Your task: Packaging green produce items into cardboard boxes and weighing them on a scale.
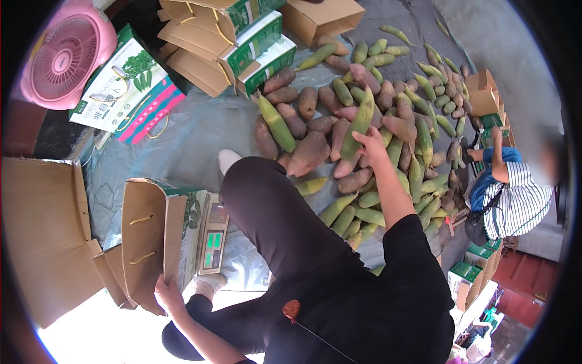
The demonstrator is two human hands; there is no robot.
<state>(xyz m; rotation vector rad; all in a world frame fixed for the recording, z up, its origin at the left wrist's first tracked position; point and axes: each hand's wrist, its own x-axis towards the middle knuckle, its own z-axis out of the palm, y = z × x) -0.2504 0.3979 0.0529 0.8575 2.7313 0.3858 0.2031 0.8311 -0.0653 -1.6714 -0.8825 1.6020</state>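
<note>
My right hand (pixel 371 144) is closed round the lower end of a long green radish (pixel 362 115), holding it tip up over a pile of radishes. Below it lie several thick reddish-brown roots (pixel 310 155) and more green radishes (pixel 276 124). At the lower left, my left hand (pixel 170 295) grips the near edge of an open cardboard carton (pixel 145 227) with yellow rope handles. The carton sits on a digital scale (pixel 212 242) with a lit green display. What lies inside the carton is hidden from this angle.
A pink fan (pixel 63 56) and printed gift cartons (pixel 118 91) stand at the far left. Open cartons (pixel 254 51) sit at the back. A large flattened carton (pixel 45 236) is at the left edge. Another person (pixel 515 194) in a striped top crouches at the right, near green-topped cartons (pixel 465 273).
</note>
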